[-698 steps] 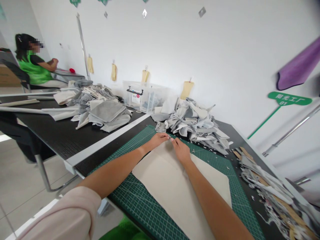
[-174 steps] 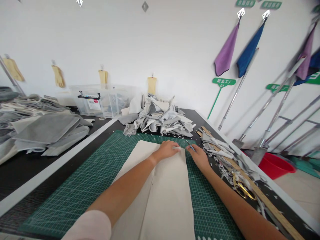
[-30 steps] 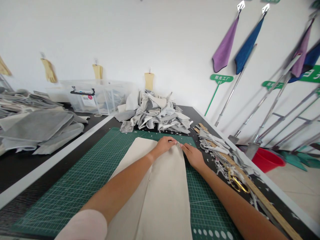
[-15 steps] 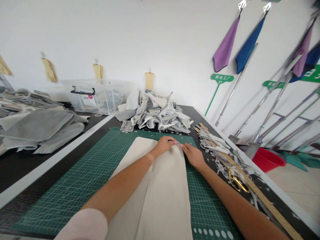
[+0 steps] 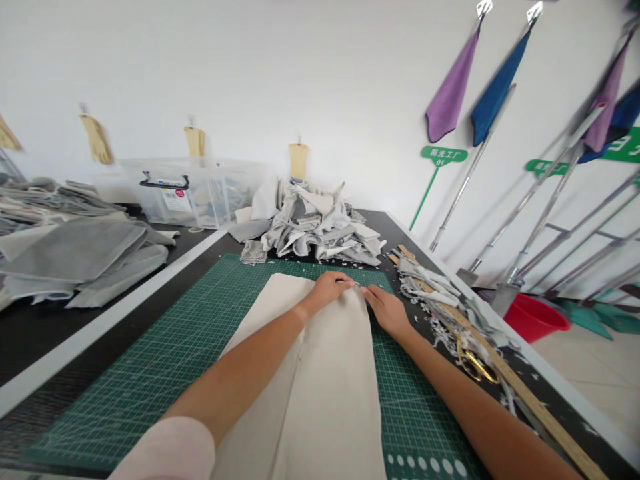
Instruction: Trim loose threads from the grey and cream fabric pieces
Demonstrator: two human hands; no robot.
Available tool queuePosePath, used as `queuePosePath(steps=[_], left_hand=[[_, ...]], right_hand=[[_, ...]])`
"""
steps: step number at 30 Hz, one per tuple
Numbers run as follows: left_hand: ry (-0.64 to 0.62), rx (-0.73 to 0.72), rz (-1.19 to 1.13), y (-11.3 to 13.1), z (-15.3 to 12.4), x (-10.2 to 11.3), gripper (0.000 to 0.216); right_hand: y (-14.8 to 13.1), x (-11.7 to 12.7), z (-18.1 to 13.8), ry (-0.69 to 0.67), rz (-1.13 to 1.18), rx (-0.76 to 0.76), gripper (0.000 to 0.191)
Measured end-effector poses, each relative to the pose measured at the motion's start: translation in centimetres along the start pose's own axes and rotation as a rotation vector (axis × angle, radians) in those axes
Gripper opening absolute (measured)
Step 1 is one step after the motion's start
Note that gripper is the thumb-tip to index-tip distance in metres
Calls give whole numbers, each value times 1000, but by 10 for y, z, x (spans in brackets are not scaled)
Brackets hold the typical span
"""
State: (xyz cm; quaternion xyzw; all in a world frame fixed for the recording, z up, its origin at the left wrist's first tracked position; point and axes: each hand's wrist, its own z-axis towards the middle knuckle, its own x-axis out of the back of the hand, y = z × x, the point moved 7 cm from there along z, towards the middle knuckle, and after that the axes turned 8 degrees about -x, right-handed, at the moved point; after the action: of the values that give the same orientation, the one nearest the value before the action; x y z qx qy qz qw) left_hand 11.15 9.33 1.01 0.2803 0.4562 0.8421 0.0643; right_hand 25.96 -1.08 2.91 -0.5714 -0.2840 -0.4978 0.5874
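Hands nearly touching: left hand (image 5: 327,290) pinching top edge of beige cloth (image 5: 330,407), right hand (image 5: 387,312) at its edge, grip unclear; green cutting mat (image 5: 150,380) underneath, gold scissors (image 5: 475,363) right of mat.

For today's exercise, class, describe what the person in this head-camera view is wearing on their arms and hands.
A pale pink sleeve covers the left upper arm, and the forearm below it is bare. The left hand and right hand wear no gloves, and no watch or bracelet shows. Any right sleeve is out of view.
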Motion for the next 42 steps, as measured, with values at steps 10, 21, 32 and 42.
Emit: queuePosePath(steps=[10, 21, 32, 42], left_hand=[[-11, -13, -31, 0, 1, -1, 33], [-53, 16, -15, 1, 0, -4, 33], [-73, 21, 1, 3, 0, -4, 33], [-72, 19, -8, 0, 0, -5, 35]], right_hand=[[0, 1, 0, 0, 43, -23, 51], [1, -3, 1, -11, -27, -25, 50], [1, -2, 1, 6, 16, -2, 49], [3, 0, 1, 17, 122, -19, 49]])
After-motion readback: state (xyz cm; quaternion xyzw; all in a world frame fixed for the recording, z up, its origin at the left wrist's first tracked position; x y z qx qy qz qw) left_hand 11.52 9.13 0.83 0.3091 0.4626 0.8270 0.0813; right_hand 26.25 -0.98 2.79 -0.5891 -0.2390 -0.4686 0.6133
